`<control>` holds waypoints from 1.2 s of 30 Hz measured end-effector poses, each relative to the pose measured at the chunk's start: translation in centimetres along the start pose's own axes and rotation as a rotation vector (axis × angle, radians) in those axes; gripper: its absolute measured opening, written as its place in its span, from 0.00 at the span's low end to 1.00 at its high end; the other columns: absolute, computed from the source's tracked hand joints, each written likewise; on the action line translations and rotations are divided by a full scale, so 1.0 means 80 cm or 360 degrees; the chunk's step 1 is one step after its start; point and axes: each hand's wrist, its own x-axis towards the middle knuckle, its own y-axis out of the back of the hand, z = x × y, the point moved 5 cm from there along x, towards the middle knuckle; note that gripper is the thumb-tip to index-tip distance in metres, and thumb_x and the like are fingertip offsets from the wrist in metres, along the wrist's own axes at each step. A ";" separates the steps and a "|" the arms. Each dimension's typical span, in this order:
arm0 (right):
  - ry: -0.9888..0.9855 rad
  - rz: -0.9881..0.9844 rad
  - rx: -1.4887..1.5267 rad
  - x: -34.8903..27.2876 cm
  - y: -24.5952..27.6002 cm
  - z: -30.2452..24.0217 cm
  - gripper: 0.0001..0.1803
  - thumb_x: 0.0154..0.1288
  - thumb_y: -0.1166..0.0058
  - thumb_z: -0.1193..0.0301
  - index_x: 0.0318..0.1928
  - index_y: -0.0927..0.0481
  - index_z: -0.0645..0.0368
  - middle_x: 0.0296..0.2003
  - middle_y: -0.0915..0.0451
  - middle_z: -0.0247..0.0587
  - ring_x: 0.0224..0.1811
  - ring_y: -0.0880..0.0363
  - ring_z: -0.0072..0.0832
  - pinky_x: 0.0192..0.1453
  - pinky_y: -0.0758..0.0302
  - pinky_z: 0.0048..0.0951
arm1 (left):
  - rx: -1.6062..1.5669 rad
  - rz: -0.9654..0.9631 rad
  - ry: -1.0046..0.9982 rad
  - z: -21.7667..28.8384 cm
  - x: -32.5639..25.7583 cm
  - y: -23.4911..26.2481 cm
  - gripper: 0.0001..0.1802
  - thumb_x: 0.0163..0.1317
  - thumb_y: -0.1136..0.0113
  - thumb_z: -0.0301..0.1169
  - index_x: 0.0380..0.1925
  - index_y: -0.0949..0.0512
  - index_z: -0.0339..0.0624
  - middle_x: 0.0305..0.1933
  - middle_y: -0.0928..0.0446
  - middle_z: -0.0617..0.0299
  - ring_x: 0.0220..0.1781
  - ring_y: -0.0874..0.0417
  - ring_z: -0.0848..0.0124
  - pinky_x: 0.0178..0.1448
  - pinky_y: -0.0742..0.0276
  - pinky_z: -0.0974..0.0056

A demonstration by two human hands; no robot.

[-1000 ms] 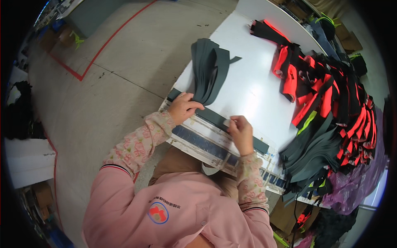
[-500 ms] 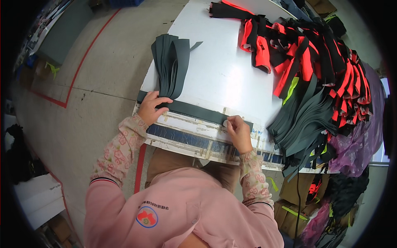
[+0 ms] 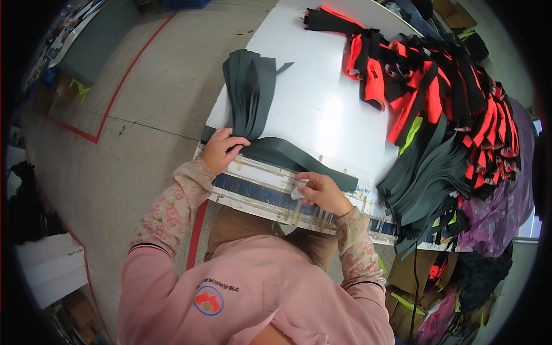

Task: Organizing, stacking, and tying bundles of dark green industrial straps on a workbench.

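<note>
Shifted since 0.5 s ago: R hand (image 3: 325, 192) slid in along strip (image 3: 287, 154) toward centre, now w/ small white scrap (image 3: 298, 192) at fingertips; L hand (image 3: 221, 150) about where it was, at strip's L end

Step in hand, by judgement: laying one dark strip flat along near table (image 3: 310, 98) edge, over taped ruler-like guide (image 3: 259, 190), prob. lining up or marking. L hand curled, pressing strip end down beside dark stack (image 3: 250, 95), not clearly closed round it. R hand pinching scrap, resting just below strip's near edge; can't tell if touching strip

Next move prob. calls for keeping L end pinned while R works along strip toward its R end, w/o dragging it off guide

Edges/room: strip runs near-parallel to table's near edge, close to it, so little margin before overhang. Stack touching or just behind L hand, limits slide that way. Red/black pile (image 3: 437, 80) and grey heap (image 3: 437, 172) crowd R side, heap near strip's R end. Bare white mid-table behind strip gives open room for moving away from body
</note>
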 end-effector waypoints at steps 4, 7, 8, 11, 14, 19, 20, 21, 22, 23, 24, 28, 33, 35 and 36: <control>0.0284 0.0519 -0.0352 0.026 0.021 -0.042 0.29 0.65 0.48 0.77 0.66 0.35 0.63 0.21 0.22 0.39 0.20 0.24 0.24 0.27 0.26 0.27 | -0.0073 0.0045 0.0027 0.005 0.004 0.000 0.09 0.54 0.41 0.21 0.35 0.25 0.45 0.35 0.28 0.57 0.42 0.27 0.54 0.45 0.30 0.56; 0.0677 0.1031 -0.0434 0.043 0.008 -0.079 0.26 0.64 0.47 0.77 0.63 0.32 0.59 0.21 0.22 0.44 0.19 0.25 0.31 0.27 0.26 0.31 | -0.0100 0.0124 0.0053 -0.001 0.001 0.000 0.10 0.53 0.40 0.22 0.35 0.28 0.44 0.35 0.28 0.57 0.42 0.26 0.54 0.46 0.30 0.56; 0.0630 0.0823 -0.0417 0.056 -0.018 -0.079 0.21 0.64 0.47 0.76 0.58 0.29 0.60 0.21 0.22 0.45 0.19 0.24 0.33 0.28 0.26 0.33 | -0.0061 0.0116 0.0045 -0.001 0.000 0.001 0.12 0.53 0.40 0.22 0.36 0.30 0.43 0.36 0.27 0.57 0.43 0.26 0.54 0.47 0.30 0.56; 0.0641 0.0548 -0.0385 0.089 -0.084 -0.063 0.09 0.63 0.45 0.74 0.43 0.24 0.64 0.23 0.21 0.51 0.22 0.20 0.40 0.30 0.25 0.36 | -0.0096 0.0129 0.0045 -0.003 0.002 -0.002 0.12 0.53 0.39 0.22 0.36 0.30 0.43 0.36 0.27 0.57 0.42 0.26 0.54 0.47 0.30 0.56; 0.0727 0.0611 -0.0379 0.109 -0.115 -0.062 0.07 0.62 0.45 0.74 0.39 0.23 0.64 0.24 0.20 0.53 0.25 0.19 0.45 0.31 0.24 0.38 | -0.0110 0.0111 0.0097 -0.003 0.002 -0.002 0.12 0.53 0.39 0.23 0.36 0.30 0.43 0.37 0.27 0.58 0.43 0.26 0.54 0.48 0.30 0.56; 0.0721 0.0656 -0.0419 0.121 -0.128 -0.060 0.06 0.61 0.44 0.74 0.38 0.23 0.64 0.24 0.20 0.53 0.27 0.19 0.47 0.32 0.24 0.39 | -0.0138 0.0122 0.0092 -0.009 -0.001 -0.002 0.12 0.53 0.40 0.23 0.36 0.30 0.43 0.36 0.27 0.58 0.42 0.26 0.55 0.51 0.30 0.55; 0.0709 0.0669 -0.0430 0.122 -0.130 -0.061 0.06 0.61 0.44 0.75 0.38 0.23 0.64 0.24 0.20 0.53 0.27 0.19 0.46 0.32 0.24 0.39 | -0.0131 0.0127 0.0057 -0.012 -0.002 -0.003 0.12 0.53 0.40 0.22 0.36 0.31 0.42 0.36 0.27 0.57 0.41 0.26 0.55 0.48 0.31 0.56; 0.0708 0.0665 -0.0432 0.123 -0.131 -0.061 0.06 0.61 0.44 0.75 0.38 0.23 0.64 0.24 0.20 0.53 0.27 0.19 0.46 0.32 0.24 0.39 | -0.0127 0.0129 0.0021 -0.011 -0.001 -0.003 0.12 0.53 0.40 0.22 0.36 0.31 0.41 0.36 0.28 0.56 0.40 0.27 0.55 0.46 0.31 0.56; 0.0722 0.0685 -0.0463 0.123 -0.131 -0.061 0.06 0.60 0.44 0.74 0.37 0.23 0.64 0.24 0.20 0.53 0.26 0.19 0.46 0.32 0.24 0.39 | -0.0128 0.0131 0.0024 -0.011 -0.001 -0.003 0.12 0.53 0.40 0.22 0.36 0.31 0.41 0.36 0.28 0.56 0.40 0.27 0.55 0.46 0.31 0.56; 0.0736 0.0707 -0.0493 0.124 -0.131 -0.061 0.06 0.60 0.44 0.74 0.37 0.23 0.64 0.24 0.20 0.52 0.26 0.19 0.46 0.32 0.24 0.39 | -0.0134 0.0134 0.0012 -0.011 -0.001 -0.004 0.12 0.53 0.40 0.22 0.36 0.32 0.41 0.35 0.28 0.56 0.40 0.27 0.55 0.46 0.31 0.56; 0.0735 0.0708 -0.0493 0.125 -0.132 -0.060 0.06 0.60 0.44 0.74 0.37 0.23 0.64 0.24 0.20 0.52 0.26 0.19 0.46 0.32 0.24 0.39 | -0.0140 0.0135 -0.0002 -0.009 0.000 -0.003 0.12 0.53 0.40 0.22 0.35 0.32 0.41 0.35 0.28 0.56 0.40 0.27 0.55 0.46 0.32 0.56; 0.0712 0.0662 -0.0467 0.123 -0.126 -0.055 0.07 0.60 0.45 0.74 0.37 0.22 0.65 0.23 0.20 0.52 0.25 0.19 0.43 0.31 0.24 0.37 | -0.0183 0.0112 0.0035 -0.011 0.000 -0.005 0.09 0.52 0.40 0.22 0.33 0.28 0.44 0.34 0.29 0.58 0.40 0.26 0.55 0.49 0.30 0.56; 0.0288 0.0563 -0.0012 0.086 -0.052 -0.020 0.08 0.69 0.49 0.73 0.41 0.23 0.65 0.23 0.23 0.30 0.24 0.24 0.17 0.25 0.30 0.18 | -0.0098 0.0042 0.0026 -0.006 -0.002 -0.006 0.11 0.51 0.40 0.21 0.31 0.17 0.51 0.32 0.32 0.57 0.37 0.29 0.55 0.43 0.31 0.57; 0.0200 0.0648 -0.0058 0.055 -0.005 -0.004 0.08 0.68 0.48 0.72 0.41 0.23 0.65 0.22 0.24 0.31 0.23 0.24 0.17 0.25 0.30 0.18 | -0.0084 0.0048 0.0011 -0.009 -0.001 -0.007 0.12 0.51 0.40 0.20 0.33 0.17 0.51 0.32 0.32 0.57 0.37 0.29 0.55 0.43 0.31 0.57; 0.0183 0.0697 -0.0091 0.039 0.016 0.005 0.08 0.68 0.48 0.72 0.41 0.23 0.64 0.22 0.24 0.31 0.23 0.24 0.17 0.25 0.30 0.18 | -0.0060 0.0058 -0.0003 -0.009 -0.001 -0.007 0.13 0.51 0.40 0.20 0.34 0.16 0.51 0.33 0.32 0.57 0.37 0.30 0.55 0.43 0.31 0.57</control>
